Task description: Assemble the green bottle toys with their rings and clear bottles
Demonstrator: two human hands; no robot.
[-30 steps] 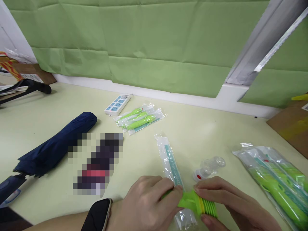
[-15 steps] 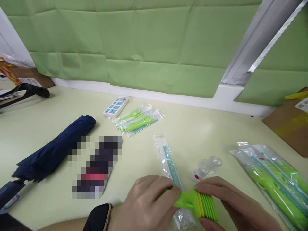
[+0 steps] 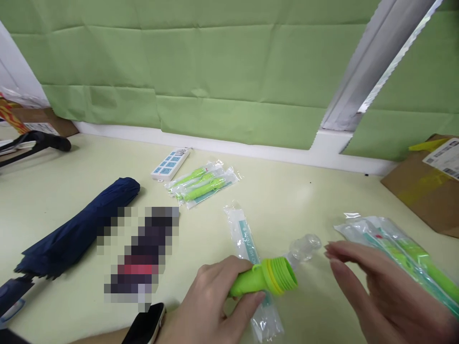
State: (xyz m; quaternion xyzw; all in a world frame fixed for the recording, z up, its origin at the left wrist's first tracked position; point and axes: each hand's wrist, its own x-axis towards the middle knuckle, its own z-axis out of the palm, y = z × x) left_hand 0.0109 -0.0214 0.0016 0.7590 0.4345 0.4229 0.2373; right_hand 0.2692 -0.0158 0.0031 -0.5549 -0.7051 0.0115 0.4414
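My left hand, with a watch at its wrist, is closed around a bright green plastic tube. The tube points right; its wide, ribbed end is open and carries a yellow ring. Under it lies a clear wrapper with a teal printed strip. Behind the ribbed end, a small transparent plastic piece rests on the table, partly hidden. My right hand is raised just right of that piece, thumb and fingers apart with nothing between them.
Wrapped green tubes lie in clear bags at the right and in other bags farther back. A white and blue box, a folded navy umbrella and a blurred-out item are on the left. A cardboard box stands at the right.
My right hand has come off the ribbed end and moved right. In my left hand the green tube has tilted, so its open end now shows. The view has shifted slightly.
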